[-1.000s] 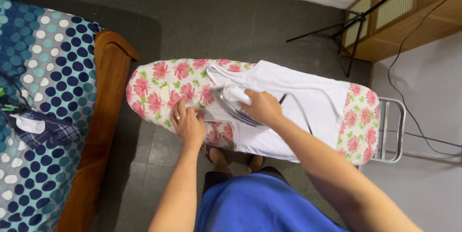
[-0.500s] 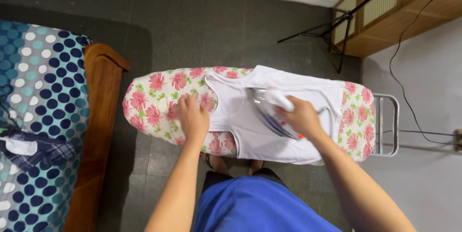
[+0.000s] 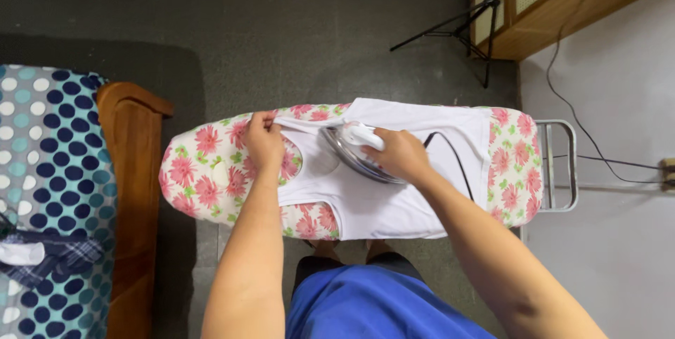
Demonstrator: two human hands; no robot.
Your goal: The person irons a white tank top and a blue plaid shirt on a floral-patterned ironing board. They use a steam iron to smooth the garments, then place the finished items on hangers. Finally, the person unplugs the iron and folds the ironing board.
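My iron (image 3: 349, 150) lies mid-frame on the white top (image 3: 394, 191), its long axis slanting, tip toward the upper left. My right hand (image 3: 399, 155) is clamped around its handle; my left hand (image 3: 263, 141) pinches the top's strap on the floral ironing board (image 3: 197, 170).

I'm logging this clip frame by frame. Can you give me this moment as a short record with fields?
Left hand: pinching the far shoulder strap of the white vest
Right hand: gripping the iron on the vest
Surface: floral ironing board
Cord: trails across the vest
Nearby: bed with dotted cover on the left, tripod beyond
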